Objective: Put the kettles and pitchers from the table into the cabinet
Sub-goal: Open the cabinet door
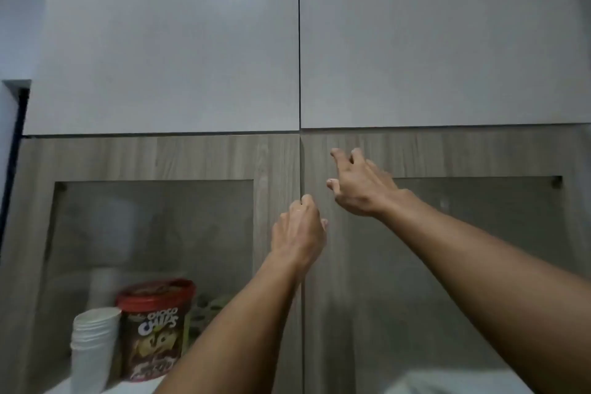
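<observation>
No kettles or pitchers are in view; I see only the closed cabinet (431, 153). My left hand (299, 230) curls its fingers (305, 200) at the door seam, gripping nothing I can confirm, and my right hand (361, 189) is spread and empty. I judge door-opening is in hand: next, pull both edges outward.

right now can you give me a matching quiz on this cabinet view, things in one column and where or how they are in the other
Things:
1. left hand
2. right hand
3. choco chips tub
4. stack of white cups

Places or states:
A. behind the left glass door, red lid
B. fingers at the seam between the two wood doors
C. farthest left on the shelf
D. spread on the right door's frame

Pairs: 1-B, 2-D, 3-A, 4-C
</observation>
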`<action>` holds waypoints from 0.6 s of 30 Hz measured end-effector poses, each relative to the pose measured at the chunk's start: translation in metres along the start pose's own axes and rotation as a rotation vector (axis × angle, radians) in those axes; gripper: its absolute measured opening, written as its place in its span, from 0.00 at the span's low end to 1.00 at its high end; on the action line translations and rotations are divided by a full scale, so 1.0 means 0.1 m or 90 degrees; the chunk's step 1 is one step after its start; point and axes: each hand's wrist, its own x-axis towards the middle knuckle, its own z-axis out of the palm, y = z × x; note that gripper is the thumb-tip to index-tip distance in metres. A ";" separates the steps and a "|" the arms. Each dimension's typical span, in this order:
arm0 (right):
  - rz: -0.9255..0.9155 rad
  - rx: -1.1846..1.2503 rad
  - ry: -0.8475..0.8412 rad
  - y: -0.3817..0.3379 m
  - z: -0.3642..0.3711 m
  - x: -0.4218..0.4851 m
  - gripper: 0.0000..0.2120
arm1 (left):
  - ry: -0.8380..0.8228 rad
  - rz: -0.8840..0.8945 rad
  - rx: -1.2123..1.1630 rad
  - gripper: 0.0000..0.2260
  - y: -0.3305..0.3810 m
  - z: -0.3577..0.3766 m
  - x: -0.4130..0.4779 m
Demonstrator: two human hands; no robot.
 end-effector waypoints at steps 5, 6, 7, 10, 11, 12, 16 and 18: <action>0.069 -0.006 -0.010 -0.07 0.27 0.53 0.31 | -0.033 0.010 -0.062 0.11 -0.26 0.25 0.34; 0.080 -0.018 -0.001 -0.09 0.29 0.60 0.32 | -0.026 0.014 -0.077 0.12 -0.29 0.27 0.38; 0.087 -0.026 0.020 -0.10 0.30 0.66 0.32 | -0.014 0.017 -0.084 0.12 -0.31 0.29 0.41; 0.075 -0.005 0.065 -0.15 0.31 0.80 0.28 | 0.021 0.008 -0.099 0.15 -0.33 0.29 0.40; 0.069 0.015 0.069 -0.16 0.30 0.83 0.28 | 0.032 0.001 -0.118 0.16 -0.32 0.28 0.37; 0.070 0.040 0.070 -0.17 0.28 0.84 0.27 | 0.042 -0.010 -0.139 0.18 -0.31 0.27 0.34; 0.075 0.101 0.070 -0.19 0.11 0.74 0.27 | 0.065 -0.127 -0.239 0.28 -0.22 0.20 0.17; 0.059 0.115 0.083 -0.21 0.01 0.62 0.29 | 0.030 -0.193 -0.310 0.30 -0.14 0.13 0.02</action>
